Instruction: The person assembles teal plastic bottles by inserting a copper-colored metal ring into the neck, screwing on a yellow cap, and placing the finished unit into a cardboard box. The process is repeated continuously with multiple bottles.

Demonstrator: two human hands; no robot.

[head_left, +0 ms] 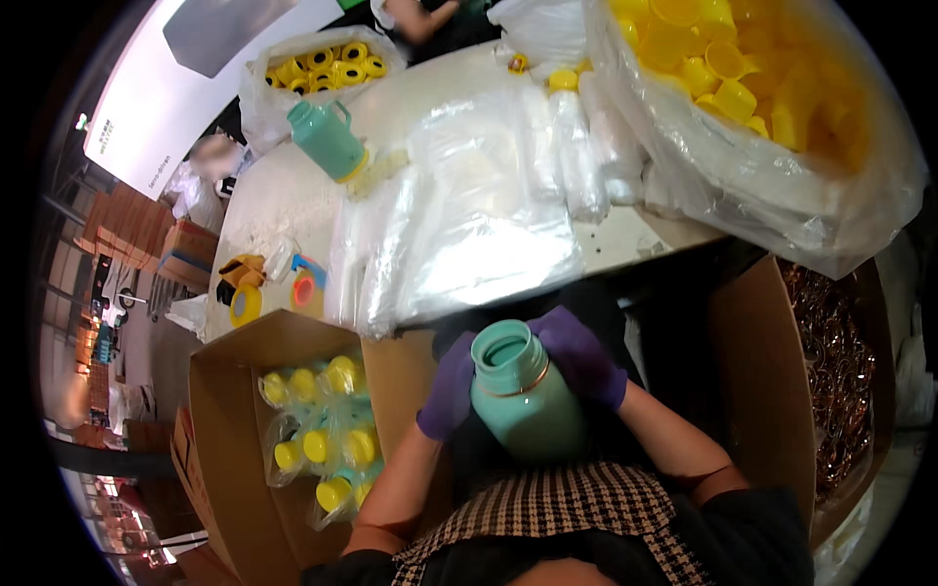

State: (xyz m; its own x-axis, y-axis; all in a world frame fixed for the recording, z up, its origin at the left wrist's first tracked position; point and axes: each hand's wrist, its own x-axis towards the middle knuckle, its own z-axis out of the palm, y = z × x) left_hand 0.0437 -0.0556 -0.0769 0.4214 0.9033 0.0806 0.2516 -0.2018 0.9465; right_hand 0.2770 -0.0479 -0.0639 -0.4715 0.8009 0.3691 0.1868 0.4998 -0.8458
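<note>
A teal, wide-mouthed bottle body point(528, 415) stands in front of my lap, its open neck tilted up toward the table and a thin copper-coloured ring around it. My left hand point(450, 386), in a purple glove, is closed against its left side. From the right, my right hand point(582, 357), gloved the same way, grips it near the shoulder. Some fingers of both hands are hidden behind the bottle. On the table beyond, a teal jug point(327, 140) with a handle and a yellow end lies tilted beside a stack of clear plastic bags point(489, 210).
At left, a cardboard box point(227, 420) holds several bagged bottles with yellow caps point(315, 446). Copper-coloured rings point(831, 381) fill a box at right. Yellow cups point(723, 73) fill a large bag; yellow caps point(322, 68) another. A tape dispenser point(307, 283) sits near the table's edge. Another person's arm point(415, 20) shows beyond.
</note>
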